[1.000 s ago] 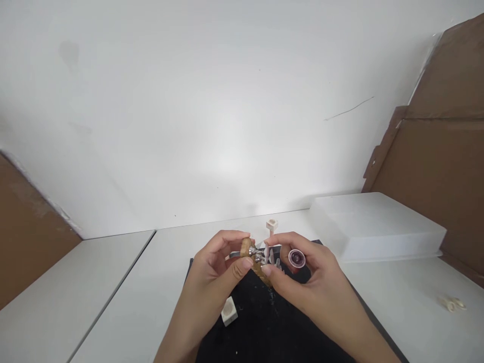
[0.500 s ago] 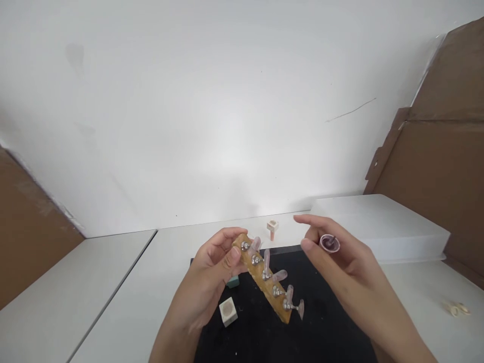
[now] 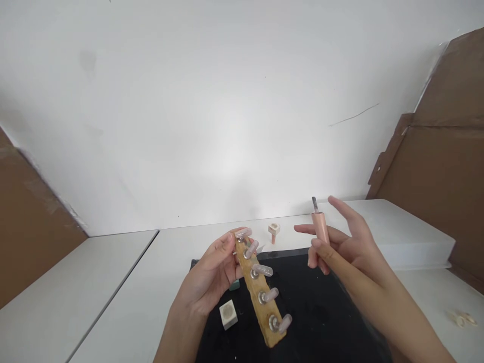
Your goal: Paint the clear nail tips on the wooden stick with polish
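Note:
My left hand (image 3: 212, 275) grips the upper end of a yellowish-brown nail tip stand (image 3: 260, 312), a bar held tilted above the black mat. Several silver round posts stick out along the bar, each bearing a pale pink, translucent false nail (image 3: 263, 270). To the right, my right hand (image 3: 348, 247) pinches a pink nail polish brush (image 3: 320, 228) between thumb and fingers. Its dark bristle tip points up, and the index finger stretches away from it. The brush is apart from the nails.
A black mat (image 3: 302, 292) covers the white table. A small white block (image 3: 228, 314) and a partly hidden teal block (image 3: 234, 285) lie on it. Behind stands a whitish cube on a pink stem (image 3: 274, 230). A white box (image 3: 412, 247) and cream rings (image 3: 461, 319) are at right.
The brush has turned from pointing at the camera to upright, and my right fingers have spread. My left hand has rotated the stand so the nails face me more.

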`<state>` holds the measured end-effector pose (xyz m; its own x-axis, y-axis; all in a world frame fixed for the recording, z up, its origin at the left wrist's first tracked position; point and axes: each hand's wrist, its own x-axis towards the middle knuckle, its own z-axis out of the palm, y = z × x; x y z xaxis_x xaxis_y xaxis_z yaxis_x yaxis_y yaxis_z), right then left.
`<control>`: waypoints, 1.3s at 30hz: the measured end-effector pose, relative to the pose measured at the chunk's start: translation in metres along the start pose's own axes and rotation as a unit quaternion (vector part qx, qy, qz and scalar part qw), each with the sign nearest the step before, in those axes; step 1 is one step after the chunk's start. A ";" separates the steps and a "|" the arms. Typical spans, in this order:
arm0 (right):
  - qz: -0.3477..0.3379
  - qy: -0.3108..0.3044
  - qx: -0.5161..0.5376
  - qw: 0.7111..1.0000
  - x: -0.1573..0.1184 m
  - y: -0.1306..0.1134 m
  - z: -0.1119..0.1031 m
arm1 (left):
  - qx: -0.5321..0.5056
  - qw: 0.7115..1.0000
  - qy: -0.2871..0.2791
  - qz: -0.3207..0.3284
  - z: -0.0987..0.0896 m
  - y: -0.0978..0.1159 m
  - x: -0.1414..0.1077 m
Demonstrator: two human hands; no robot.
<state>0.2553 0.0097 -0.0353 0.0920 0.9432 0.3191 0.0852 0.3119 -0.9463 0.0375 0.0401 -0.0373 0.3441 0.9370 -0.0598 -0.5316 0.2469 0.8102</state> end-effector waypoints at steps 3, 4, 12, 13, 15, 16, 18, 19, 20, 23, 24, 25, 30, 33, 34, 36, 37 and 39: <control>-0.008 0.013 0.025 1.000 -0.006 -0.006 0.000 | 0.001 1.000 -0.002 0.003 0.000 0.000 0.000; -0.011 0.011 0.024 1.000 -0.008 -0.006 -0.001 | 0.001 1.000 -0.002 0.002 0.000 -0.001 0.000; -0.077 -0.060 -0.049 0.994 -0.012 -0.012 -0.008 | 0.003 1.000 0.023 -0.002 -0.001 -0.001 0.000; -0.091 -0.048 -0.049 0.993 -0.012 -0.013 -0.006 | 0.005 1.000 0.024 -0.003 -0.001 -0.001 0.000; -0.103 -0.008 -0.043 0.994 -0.012 -0.015 -0.003 | 0.013 1.000 0.024 -0.004 -0.001 0.000 -0.001; -0.102 0.009 -0.041 0.994 -0.013 -0.016 0.000 | 0.017 1.000 0.024 -0.005 -0.001 0.000 -0.001; -0.097 0.023 -0.039 0.994 -0.013 -0.017 0.003 | 0.021 1.000 0.023 -0.005 -0.001 0.001 -0.001; -0.093 0.023 -0.038 0.995 -0.014 -0.017 0.005 | 0.022 1.000 0.021 -0.005 0.000 0.001 -0.001; -0.089 0.018 -0.033 0.995 -0.013 -0.017 0.006 | 0.023 1.000 0.019 -0.005 0.001 0.002 -0.001; -0.083 -0.014 -0.009 0.996 -0.012 -0.018 0.008 | 0.026 1.000 0.008 -0.006 0.005 0.002 0.000; -0.083 -0.025 -0.003 0.996 -0.011 -0.018 0.008 | 0.025 1.000 0.006 -0.005 0.007 0.001 0.001; -0.083 -0.034 0.001 0.996 -0.011 -0.019 0.008 | 0.024 1.000 0.005 -0.005 0.008 0.001 0.001; -0.063 -0.059 0.016 0.996 -0.010 -0.017 0.008 | 0.023 1.000 0.003 -0.001 0.011 -0.002 0.002; -0.055 -0.067 0.019 0.996 -0.010 -0.016 0.007 | 0.021 1.000 0.002 0.000 0.012 -0.002 0.001; -0.055 -0.069 0.014 0.996 -0.010 -0.016 0.006 | 0.020 1.000 0.002 0.001 0.012 -0.002 0.001; -0.055 -0.074 0.003 0.996 -0.010 -0.016 0.005 | 0.019 1.000 0.004 0.003 0.012 -0.001 0.000; -0.055 -0.076 -0.004 0.996 -0.010 -0.016 0.005 | 0.019 1.000 0.005 0.005 0.012 -0.001 0.000; -0.058 -0.077 -0.026 0.995 -0.009 -0.017 0.003 | 0.019 1.000 0.007 0.006 0.013 0.000 0.000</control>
<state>0.2496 -0.0043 -0.0220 -0.0738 0.9090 0.4102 0.1380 0.4167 -0.8985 0.0469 0.0366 -0.0296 0.3263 0.9435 -0.0580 -0.5055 0.2260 0.8327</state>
